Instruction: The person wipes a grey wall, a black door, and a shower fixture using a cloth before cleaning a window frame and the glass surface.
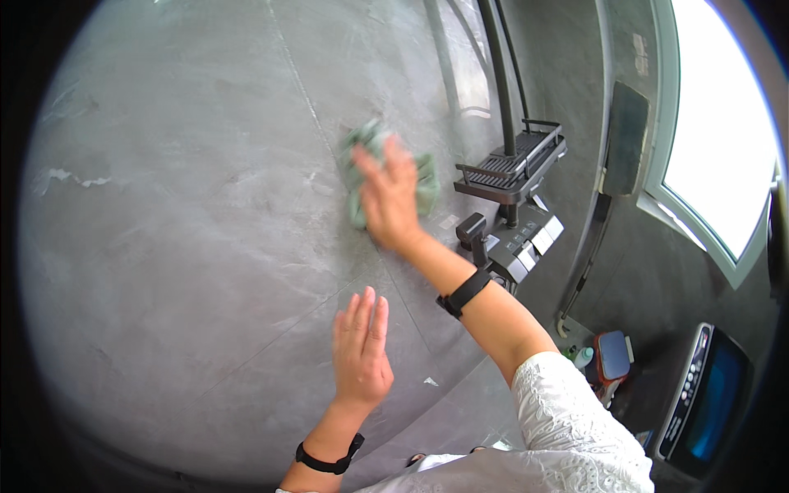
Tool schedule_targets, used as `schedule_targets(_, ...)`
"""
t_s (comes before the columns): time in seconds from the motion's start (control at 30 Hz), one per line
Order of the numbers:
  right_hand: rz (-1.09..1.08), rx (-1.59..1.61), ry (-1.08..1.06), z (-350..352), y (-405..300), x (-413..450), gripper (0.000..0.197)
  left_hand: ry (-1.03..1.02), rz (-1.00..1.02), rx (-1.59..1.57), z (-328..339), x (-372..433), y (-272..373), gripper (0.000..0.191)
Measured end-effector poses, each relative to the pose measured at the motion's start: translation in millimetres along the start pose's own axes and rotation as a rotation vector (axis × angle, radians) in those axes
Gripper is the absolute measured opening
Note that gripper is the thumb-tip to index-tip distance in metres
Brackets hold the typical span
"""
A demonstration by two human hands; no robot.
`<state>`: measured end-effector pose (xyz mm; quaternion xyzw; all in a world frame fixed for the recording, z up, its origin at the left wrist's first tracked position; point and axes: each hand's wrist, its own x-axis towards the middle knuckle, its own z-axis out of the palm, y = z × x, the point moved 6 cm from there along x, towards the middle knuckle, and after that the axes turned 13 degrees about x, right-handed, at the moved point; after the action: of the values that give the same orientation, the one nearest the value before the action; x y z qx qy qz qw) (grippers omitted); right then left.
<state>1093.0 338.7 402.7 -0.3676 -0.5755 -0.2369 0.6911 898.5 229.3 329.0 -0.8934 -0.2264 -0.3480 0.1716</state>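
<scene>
My right hand (389,196) is spread flat over a crumpled green cloth (426,188), pressing it against a grey cement-look wall (185,246). Both hand and cloth are slightly blurred. Lower down, my left hand (362,351) is raised with its fingers extended and nothing in it. It is close to the wall, but whether the palm touches I cannot tell. Black bands circle both forearms. Just right of the cloth is a dark shower fixture (524,240) with pale keys, a hand sprayer (472,228) at its side and a railed shelf (511,163) above.
A flat-headed mop (625,138) leans upside down by a bright window (715,123). At lower right stand a top-loading washing machine (706,394), a red container with a bluish lid (613,356) and a bottle (582,357). The shower pipe (499,74) rises above the shelf.
</scene>
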Motion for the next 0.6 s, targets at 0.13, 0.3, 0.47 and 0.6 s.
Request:
schedule_targets(0.13,0.164,-0.074,0.347,-20.2,24.5,49.5,0.06,0.062,-0.04,0.068,-17.1,6.6,-4.6,0.062)
schedule_targets(0.3,-0.119,-0.016,-0.17,42.6,-60.2,40.6,0.066,0.099,-0.105,0.215,-27.5,31.1,-37.5,0.06)
schedule_targets(0.47,-0.136,-0.181,0.067,-24.0,4.6,132.6,0.059,0.237,-0.164,0.46,-70.8,134.7,-64.4,0.072)
schedule_targets(0.6,0.088,-0.185,0.459,-10.6,7.7,181.1,0.062,0.392,-0.241,0.652,-80.7,161.0,-107.6,0.079)
